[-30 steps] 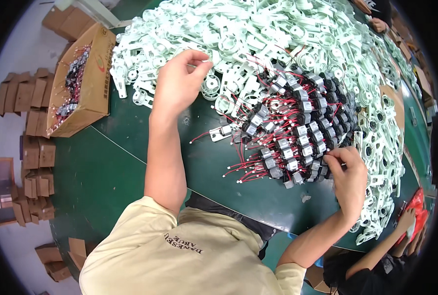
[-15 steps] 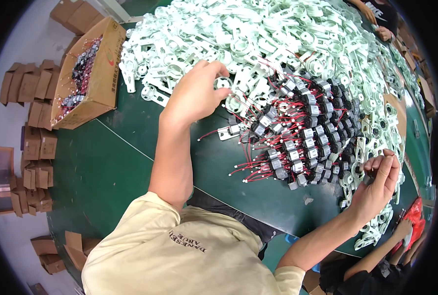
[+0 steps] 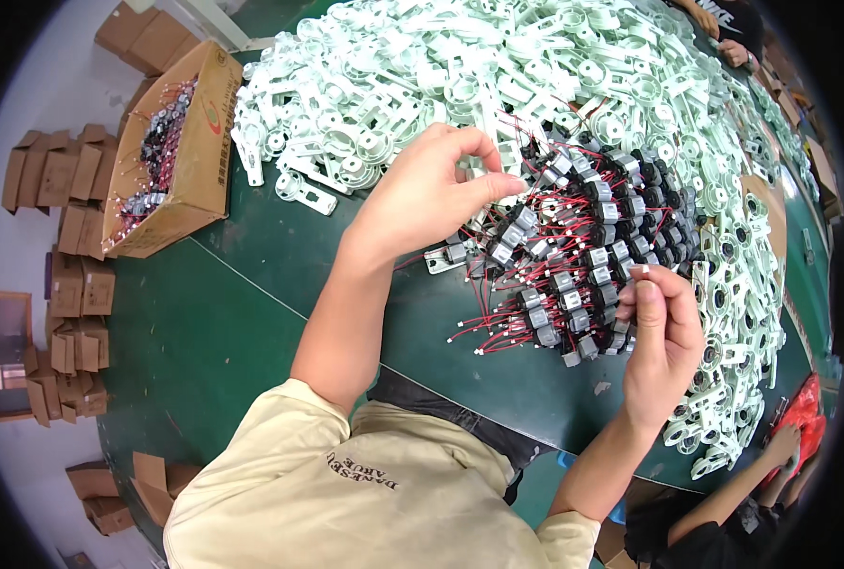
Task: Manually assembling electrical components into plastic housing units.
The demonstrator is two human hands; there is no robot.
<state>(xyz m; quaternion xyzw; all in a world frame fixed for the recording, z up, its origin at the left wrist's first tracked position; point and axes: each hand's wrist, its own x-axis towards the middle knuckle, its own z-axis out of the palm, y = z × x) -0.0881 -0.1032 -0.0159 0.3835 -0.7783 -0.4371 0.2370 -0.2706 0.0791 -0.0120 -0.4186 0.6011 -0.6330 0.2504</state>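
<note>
Pale green plastic: moulded parts (image 3: 384, 57), heaped loose on the far side of the table (image 3: 242, 313), seemingly set back to leave room nearer the person. Silver-and-black motors (image 3: 571, 300): many, in close rows before the person; most red leads (image 3: 483, 322) point left, an order that perhaps keeps them from tangling. Left hand (image 3: 426, 190): at the upper left edge of the motors, thumb and forefinger bent toward each other; cannot tell whether they meet or grip anything. Right hand (image 3: 666, 341): over the right-hand motors, fingers curled beside the thumb; whether clamped on something cannot be told. Open carton (image 3: 211, 152): far left, holding more motors, probably to contain them. Red bag (image 3: 801, 412): lower right, at a co-worker's hand (image 3: 782, 444).
</note>
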